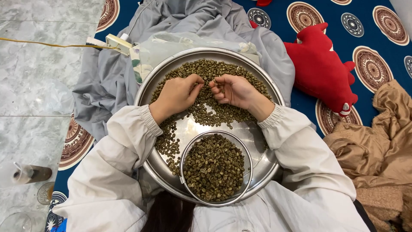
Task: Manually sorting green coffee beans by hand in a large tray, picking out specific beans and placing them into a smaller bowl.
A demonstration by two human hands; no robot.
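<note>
I am seeing the round steel tray (274, 161) lying on grey cloth (103, 81) over a patterned blue rug (377, 32); marble floor (38, 94) is lying open beyond its left rim. My left hand (178, 95) and right hand (231, 91) are resting curled on the green coffee beans (206, 68) in its upper half, fingertips pinching beans

Most of the round steel tray (274, 92) is being covered by green coffee beans (206, 68); bare metal is being left open at lower centre and lower right. The lower middle is being blocked by a bean-filled mesh sieve (216, 168).
</note>
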